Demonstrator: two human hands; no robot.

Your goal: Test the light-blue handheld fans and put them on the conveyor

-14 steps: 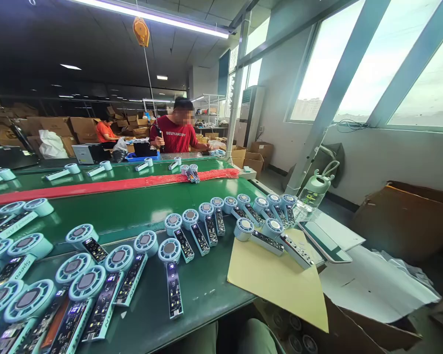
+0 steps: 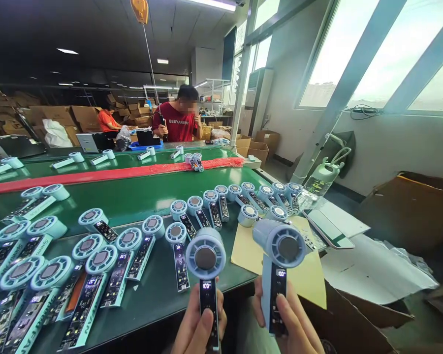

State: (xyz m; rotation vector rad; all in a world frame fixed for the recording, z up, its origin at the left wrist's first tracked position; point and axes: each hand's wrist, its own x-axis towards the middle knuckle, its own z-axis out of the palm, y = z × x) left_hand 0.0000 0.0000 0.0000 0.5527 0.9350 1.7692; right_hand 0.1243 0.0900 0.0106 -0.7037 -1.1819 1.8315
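Two handheld fans held upright at the near edge of the green counter (image 2: 140, 206).
The left hand (image 2: 197, 327) is closed around the handle of the left fan (image 2: 205, 275); the right hand (image 2: 291, 322) grips the handle of the right fan (image 2: 278, 265), both lit. Rows of fans (image 2: 96, 255) crowd the counter to the left; a yellow sheet (image 2: 310, 280) overhangs the near right edge, leaving little free surface.

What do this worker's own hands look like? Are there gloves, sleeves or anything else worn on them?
Both are bare. The left hand and the right hand show no gloves, rings or finger cots, and the nails look short and plain. Only fingers and part of each palm rise from the bottom edge, so wrists, sleeves or a watch are out of view.
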